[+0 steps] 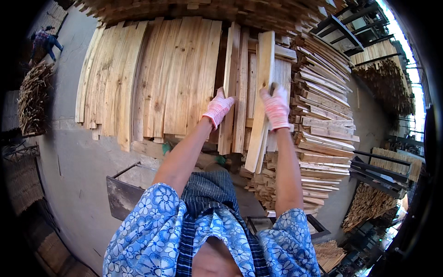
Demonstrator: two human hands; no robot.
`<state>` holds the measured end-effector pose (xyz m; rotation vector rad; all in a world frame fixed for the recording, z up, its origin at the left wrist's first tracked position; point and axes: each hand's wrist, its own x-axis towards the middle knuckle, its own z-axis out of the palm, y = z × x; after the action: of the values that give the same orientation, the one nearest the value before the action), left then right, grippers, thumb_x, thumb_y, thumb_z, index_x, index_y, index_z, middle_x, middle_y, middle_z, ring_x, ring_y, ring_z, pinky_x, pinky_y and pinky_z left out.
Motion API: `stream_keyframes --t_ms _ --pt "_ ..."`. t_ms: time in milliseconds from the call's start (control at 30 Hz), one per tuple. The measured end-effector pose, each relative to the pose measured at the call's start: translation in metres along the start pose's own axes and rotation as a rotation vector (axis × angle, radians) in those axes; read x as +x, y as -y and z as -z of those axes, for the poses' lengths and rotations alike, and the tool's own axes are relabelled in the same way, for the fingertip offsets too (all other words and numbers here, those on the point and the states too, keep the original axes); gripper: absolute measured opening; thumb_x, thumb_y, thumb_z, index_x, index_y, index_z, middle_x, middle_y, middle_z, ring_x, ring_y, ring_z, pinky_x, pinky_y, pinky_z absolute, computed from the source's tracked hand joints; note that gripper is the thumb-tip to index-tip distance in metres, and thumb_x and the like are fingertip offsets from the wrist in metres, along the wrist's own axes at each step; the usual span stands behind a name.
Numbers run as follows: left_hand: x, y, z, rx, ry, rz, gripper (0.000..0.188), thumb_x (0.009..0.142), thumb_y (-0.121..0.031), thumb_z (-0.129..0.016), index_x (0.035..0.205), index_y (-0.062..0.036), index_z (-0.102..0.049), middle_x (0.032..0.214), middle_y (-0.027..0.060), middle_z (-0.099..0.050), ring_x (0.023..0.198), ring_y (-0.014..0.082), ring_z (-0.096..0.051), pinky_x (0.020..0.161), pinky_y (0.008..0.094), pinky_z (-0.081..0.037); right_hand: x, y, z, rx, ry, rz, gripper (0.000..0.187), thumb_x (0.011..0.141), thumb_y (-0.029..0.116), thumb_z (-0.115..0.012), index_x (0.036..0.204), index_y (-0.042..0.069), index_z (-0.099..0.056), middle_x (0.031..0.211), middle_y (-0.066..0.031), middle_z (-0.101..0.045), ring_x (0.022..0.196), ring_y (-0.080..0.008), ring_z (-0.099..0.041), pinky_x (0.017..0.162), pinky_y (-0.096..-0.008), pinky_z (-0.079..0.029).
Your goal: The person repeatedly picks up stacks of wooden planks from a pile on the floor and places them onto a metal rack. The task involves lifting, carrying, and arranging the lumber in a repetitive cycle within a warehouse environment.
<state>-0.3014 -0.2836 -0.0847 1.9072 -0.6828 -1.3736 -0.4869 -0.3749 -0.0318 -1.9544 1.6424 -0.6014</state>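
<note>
Both of my hands wear pink-and-white knit gloves. My right hand (pixel 276 107) is closed on the right edge of a long pale wooden plank (pixel 264 62), which is tilted a little and lies over other boards. My left hand (pixel 219 109) is closed round a narrower wooden board (pixel 230 60), standing partly on edge beside a dark gap. Another narrow board (pixel 240 87) lies just right of it. Left of the gap, a row of flat planks (pixel 180 74) lies side by side. The fingertips of both hands are partly hidden behind the wood.
A tall pile of loose boards (pixel 325 124) rises on my right, ends jutting outward. Stacked wood (pixel 198 11) borders the far side. A dark metal-framed box (pixel 124 196) stands near my left. At the far left, a person (pixel 45 42) bends by a bundle of sticks (pixel 36 94).
</note>
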Motion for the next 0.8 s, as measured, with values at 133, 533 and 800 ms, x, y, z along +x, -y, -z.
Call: stream_keyframes --t_ms 133,533,800 --pt "-0.013 -0.005 0.008 -0.105 0.059 -0.017 0.083 0.09 -0.028 -0.073 0.157 -0.0056 -0.029 0.132 0.0236 -0.062 0.116 0.0334 -0.064 0.097 0.0408 -0.053 0.023 0.035 0.001 0.203 0.069 0.077 0.035 0.097 0.022 -0.062 0.127 0.003 -0.061 0.11 -0.0237 -0.069 0.092 -0.035 -0.066 0.084 -0.042 -0.053" --pt "-0.073 -0.016 0.039 0.558 -0.374 -0.772 0.042 0.091 -0.013 -0.055 0.133 -0.0067 -0.058 0.132 0.0259 -0.057 0.121 0.0412 -0.059 0.105 0.0498 -0.049 -0.034 0.039 -0.064 -0.082 0.083 0.088 0.079 0.094 0.024 -0.067 0.162 0.019 -0.028 0.155 -0.0358 -0.031 0.144 -0.0498 -0.034 0.119 -0.05 -0.034" --pt "-0.071 0.023 0.317 0.823 -0.839 -0.125 0.075 0.092 -0.053 -0.061 0.145 -0.002 -0.048 0.127 0.0257 -0.06 0.114 0.0359 -0.06 0.098 0.0508 -0.048 -0.024 0.069 -0.095 -0.336 0.236 -0.04 0.075 0.096 0.028 -0.064 0.162 0.03 -0.028 0.142 -0.0336 -0.043 0.114 -0.0477 -0.058 0.095 -0.0487 -0.05"
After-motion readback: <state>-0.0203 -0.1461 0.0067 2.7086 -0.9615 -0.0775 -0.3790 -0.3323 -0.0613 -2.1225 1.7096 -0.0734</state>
